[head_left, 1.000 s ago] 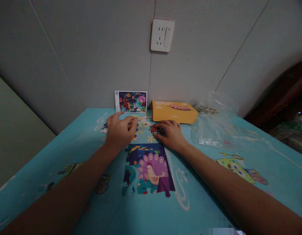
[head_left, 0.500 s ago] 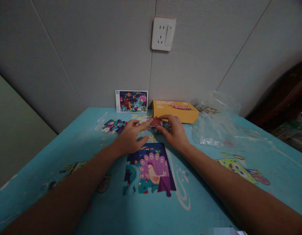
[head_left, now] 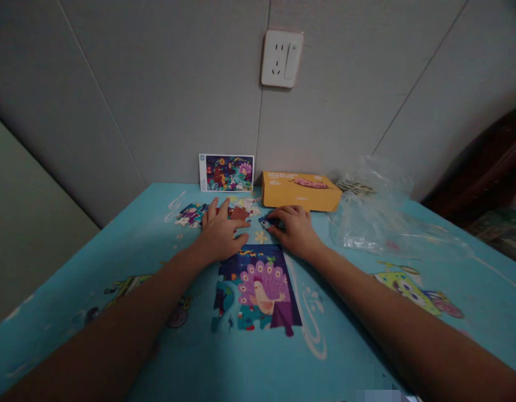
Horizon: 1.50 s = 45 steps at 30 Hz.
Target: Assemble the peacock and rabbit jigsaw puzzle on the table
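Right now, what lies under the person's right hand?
The right hand lies over a small dark-blue jigsaw piece, showing at the fingertips, on a turquoise printed table cover. Whatever is beneath the palm is covered.

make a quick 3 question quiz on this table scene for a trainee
1. True or false: the picture card leans against the wall behind the table.
2. Multiple choice: what bird does the jigsaw puzzle show? A) owl B) peacock C) swan
3. Short answer: which hand, the left hand or the right hand, is nearer the reddish-brown puzzle piece?

Key: 1 true; 2 B; 3 the left hand
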Motion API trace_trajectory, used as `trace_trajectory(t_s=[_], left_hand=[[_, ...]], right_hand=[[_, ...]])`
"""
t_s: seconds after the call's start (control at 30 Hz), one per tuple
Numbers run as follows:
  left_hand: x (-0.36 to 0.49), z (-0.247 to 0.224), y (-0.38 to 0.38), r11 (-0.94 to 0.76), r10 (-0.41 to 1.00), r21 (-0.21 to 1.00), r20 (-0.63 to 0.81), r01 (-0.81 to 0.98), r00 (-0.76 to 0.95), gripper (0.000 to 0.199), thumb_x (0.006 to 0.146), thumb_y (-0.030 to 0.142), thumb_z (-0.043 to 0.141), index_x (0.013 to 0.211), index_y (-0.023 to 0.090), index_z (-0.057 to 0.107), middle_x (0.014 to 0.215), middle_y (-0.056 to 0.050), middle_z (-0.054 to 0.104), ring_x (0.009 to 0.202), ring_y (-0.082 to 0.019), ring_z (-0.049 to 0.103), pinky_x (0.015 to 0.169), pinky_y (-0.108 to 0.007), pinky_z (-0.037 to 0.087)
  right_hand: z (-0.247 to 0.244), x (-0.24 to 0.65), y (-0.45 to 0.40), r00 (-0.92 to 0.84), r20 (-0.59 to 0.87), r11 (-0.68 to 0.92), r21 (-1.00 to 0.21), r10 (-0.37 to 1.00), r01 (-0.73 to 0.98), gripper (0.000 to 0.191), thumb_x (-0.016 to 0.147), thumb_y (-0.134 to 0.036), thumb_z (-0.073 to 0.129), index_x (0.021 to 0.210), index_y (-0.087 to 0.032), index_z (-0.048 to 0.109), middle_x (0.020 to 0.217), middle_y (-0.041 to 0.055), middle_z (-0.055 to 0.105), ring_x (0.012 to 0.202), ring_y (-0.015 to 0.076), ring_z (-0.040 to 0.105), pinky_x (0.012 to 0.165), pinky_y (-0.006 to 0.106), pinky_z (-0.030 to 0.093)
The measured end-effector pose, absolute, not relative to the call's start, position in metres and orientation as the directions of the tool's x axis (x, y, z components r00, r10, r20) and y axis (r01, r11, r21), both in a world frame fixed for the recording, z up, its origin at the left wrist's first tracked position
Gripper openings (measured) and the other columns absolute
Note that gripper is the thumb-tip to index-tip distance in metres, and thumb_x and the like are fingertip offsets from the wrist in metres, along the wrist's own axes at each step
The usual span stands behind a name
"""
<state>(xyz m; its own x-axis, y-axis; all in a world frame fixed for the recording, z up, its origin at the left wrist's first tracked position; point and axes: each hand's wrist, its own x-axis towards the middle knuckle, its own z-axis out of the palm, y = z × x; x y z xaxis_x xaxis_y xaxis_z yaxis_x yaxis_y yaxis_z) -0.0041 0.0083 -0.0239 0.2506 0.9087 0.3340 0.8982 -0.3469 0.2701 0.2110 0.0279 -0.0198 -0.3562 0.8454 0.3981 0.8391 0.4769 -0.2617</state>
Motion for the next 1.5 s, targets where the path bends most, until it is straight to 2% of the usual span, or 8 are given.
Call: trace_trajectory(t_s=[0.2,0.27,0.43,0.63,0.87,1.1,1.3,1.5], left_hand=[[-0.001,-0.012,0.002,-0.516,0.841,0.328,0.366,0.791,0.398,0.069,0.083,0.03,0.055,0.148,0.026,0.032,0.131,-0.005,0.06,0.142,-0.034,0.022,0.112,-0.059,0.02],[0.001,-0.01,-0.001,-0.585,0.808,0.341,0.327,0.736,0.491,0.077,0.082,0.028,0.053,0.152,0.023,0.021,0.135,-0.007,0.058,0.142,-0.031,0.023,0.114,-0.056,0.02],[0.002,-0.011,-0.002,-0.591,0.804,0.29,0.294,0.753,0.517,0.07,0.078,0.02,0.051,0.146,0.013,0.035,0.15,-0.018,0.035,0.143,-0.033,0.022,0.113,-0.055,0.021],[-0.002,-0.016,0.004,-0.476,0.859,0.238,0.331,0.846,0.39,0.06,0.081,0.023,0.051,0.141,0.018,0.046,0.137,-0.014,0.053,0.142,-0.038,0.021,0.109,-0.062,0.021],[-0.005,-0.026,0.007,-0.372,0.9,0.183,0.311,0.91,0.305,0.047,0.08,0.047,0.059,0.123,0.03,0.064,0.152,-0.011,0.034,0.14,-0.049,0.015,0.102,-0.071,0.02],[-0.002,-0.016,0.001,-0.487,0.853,0.228,0.329,0.843,0.404,0.064,0.082,0.04,0.059,0.143,0.028,0.043,0.14,-0.007,0.052,0.139,-0.043,0.019,0.106,-0.066,0.017],[0.0,-0.013,-0.001,-0.625,0.78,0.332,0.32,0.707,0.539,0.087,0.082,0.035,0.059,0.153,0.022,0.011,0.131,-0.008,0.061,0.141,-0.036,0.018,0.112,-0.061,0.014],[0.0,-0.013,-0.002,-0.623,0.777,0.35,0.385,0.7,0.499,0.07,0.078,0.031,0.061,0.143,0.018,0.04,0.142,-0.016,0.046,0.142,-0.035,0.023,0.112,-0.055,0.024]], right_hand=[[-0.017,0.214,0.03,-0.229,0.598,0.503,-0.34,0.768,0.795,0.024,0.089,-0.036,0.059,0.096,-0.021,0.076,0.104,0.0118,0.065,0.1,0.0266,0.053,0.088,0.044,0.041],[-0.014,0.214,0.029,-0.235,0.669,0.577,-0.349,0.705,0.739,0.024,0.09,-0.035,0.058,0.098,-0.022,0.077,0.1,0.0115,0.061,0.095,0.0243,0.054,0.084,0.042,0.044],[-0.012,0.211,0.023,-0.458,0.66,0.757,-0.267,0.595,0.597,0.022,0.089,-0.034,0.059,0.104,-0.028,0.075,0.105,0.0091,0.058,0.099,0.0227,0.052,0.086,0.04,0.045],[-0.019,0.215,0.026,-0.327,0.482,0.471,-0.215,0.813,0.855,0.057,0.075,-0.045,0.071,0.126,-0.022,0.062,0.116,0.0139,0.061,0.108,0.0348,0.048,0.089,0.053,0.038],[-0.017,0.217,0.026,-0.319,0.414,0.43,-0.209,0.852,0.878,0.03,0.08,-0.037,0.066,0.105,-0.022,0.072,0.105,0.0101,0.067,0.102,0.0312,0.051,0.087,0.048,0.036],[-0.017,0.217,0.028,-0.302,0.482,0.45,-0.228,0.823,0.863,0.022,0.083,-0.039,0.064,0.094,-0.024,0.076,0.097,0.0081,0.067,0.098,0.0286,0.052,0.083,0.044,0.038],[-0.007,0.218,0.025,-0.318,0.608,0.574,-0.285,0.728,0.767,0.026,0.091,-0.036,0.053,0.09,-0.025,0.077,0.077,0.0073,0.065,0.077,0.0213,0.055,0.074,0.038,0.042],[-0.006,0.211,0.02,-0.422,0.609,0.698,-0.328,0.671,0.637,0.025,0.091,-0.035,0.054,0.1,-0.024,0.075,0.08,0.0066,0.07,0.082,0.0218,0.059,0.077,0.038,0.045]])
